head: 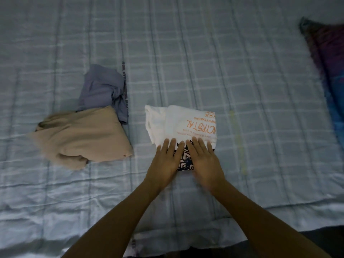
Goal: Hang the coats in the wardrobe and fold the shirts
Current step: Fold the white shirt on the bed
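A folded white shirt with orange lettering [183, 123] lies on the bed in the middle of the head view. In front of it sits a small folded black-and-white patterned garment [184, 158], partly covered by my hands. My left hand [166, 161] and my right hand [203, 159] both rest flat on it, fingers spread and reaching onto the white shirt's near edge. To the left lie a crumpled beige garment [83, 138] and, behind it, a rumpled grey-blue garment [104, 90].
Everything sits on a pale blue checked bedspread [223, 62]. A dark purple and blue pillow [329, 71] lies at the right edge. The bed's near edge runs along the bottom, with a dark floor strip [316, 237] below it.
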